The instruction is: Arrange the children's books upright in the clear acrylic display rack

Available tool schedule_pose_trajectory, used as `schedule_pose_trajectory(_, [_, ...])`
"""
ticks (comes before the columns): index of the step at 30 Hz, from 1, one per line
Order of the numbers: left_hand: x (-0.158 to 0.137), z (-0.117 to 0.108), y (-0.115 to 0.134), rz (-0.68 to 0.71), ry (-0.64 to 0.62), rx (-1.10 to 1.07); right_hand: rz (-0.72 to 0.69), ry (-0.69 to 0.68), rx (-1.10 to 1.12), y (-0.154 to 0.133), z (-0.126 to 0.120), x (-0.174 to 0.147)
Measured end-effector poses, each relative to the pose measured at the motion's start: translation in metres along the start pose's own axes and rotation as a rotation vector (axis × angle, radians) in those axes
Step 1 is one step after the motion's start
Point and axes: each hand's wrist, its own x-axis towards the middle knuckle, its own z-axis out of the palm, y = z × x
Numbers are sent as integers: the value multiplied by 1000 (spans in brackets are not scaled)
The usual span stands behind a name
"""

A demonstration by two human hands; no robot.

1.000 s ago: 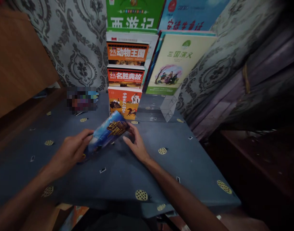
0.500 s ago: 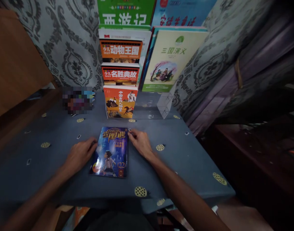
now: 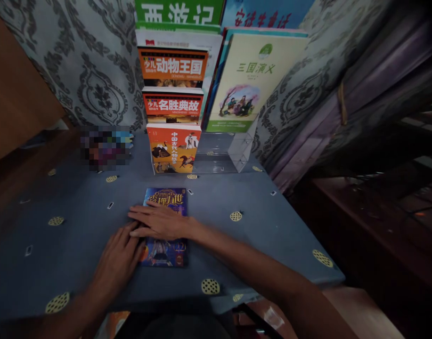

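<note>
A blue-purple paperback book with gold lettering and the number 22 lies flat on the cloth-covered table. My right hand rests across the middle of its cover, palm down, fingers stretched out to the left past the book's edge. My left hand lies flat along the book's left edge, its fingers extended and its fingertips meeting those of my right hand. Neither hand grips anything. The middle of the cover is hidden under my right hand.
A clear acrylic rack stands at the back, holding an orange book, a cream book and several others. A blurred-out item lies at the back left. The table has a blue cloth with pineapple prints; a curtain hangs right.
My right hand has moved left from the book's right edge onto its cover. My left hand has come slightly nearer and flattened. The camera view has shifted a little.
</note>
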Motion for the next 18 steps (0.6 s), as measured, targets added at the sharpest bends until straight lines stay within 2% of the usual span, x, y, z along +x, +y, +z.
schedule_pose_trajectory(3, [2,-1,0,-18,-37,8,40,35,-80,27,-6,3])
schedule_pose_trajectory(6, [4,-4,0,-11,-51,12,144,69,-131,52,-16,0])
schedule_pose_trajectory(9, [5,-8,1,-1,-77,5,191,103,-145,65,-21,-5])
schedule_pose_trajectory(13, [8,-13,3,16,-109,40,210,180,-160,57,-16,-16])
schedule_pose_trajectory(18, [10,-14,6,26,-106,51,212,241,-120,19,-6,-38])
